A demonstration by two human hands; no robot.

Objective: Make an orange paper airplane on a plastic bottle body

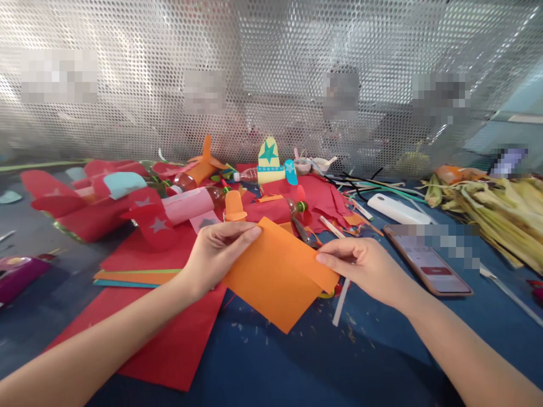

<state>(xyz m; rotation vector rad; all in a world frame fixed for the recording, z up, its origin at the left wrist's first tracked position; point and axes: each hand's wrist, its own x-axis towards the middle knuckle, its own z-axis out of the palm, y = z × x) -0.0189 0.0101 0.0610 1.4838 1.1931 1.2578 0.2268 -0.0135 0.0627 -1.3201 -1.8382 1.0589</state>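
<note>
A person's left hand (216, 249) and right hand (360, 264) pinch opposite edges of an orange paper sheet (278, 277), folded over along its upper side and held just above a blue table (297, 362) at the centre of the view. Fingers of both hands are closed on the paper, thumbs underneath. At 9 o'clock from the sheet lies a stack of red paper (169, 339), partly under the left forearm, and beyond it, at 10 o'clock, a red paper airplane with grey stars (106, 209) built around a plastic bottle. At 12 o'clock stands a second bottle craft with a yellow tail fin bearing a teal star (268, 161), amid red scraps. A smartphone (428, 263) rests at 3 o'clock, just beside the right hand, with a white oblong case (396, 210) behind it and dried leaves (492, 215) at 2 o'clock. A perforated metal screen (271, 68) closes off the back of the table.
</note>
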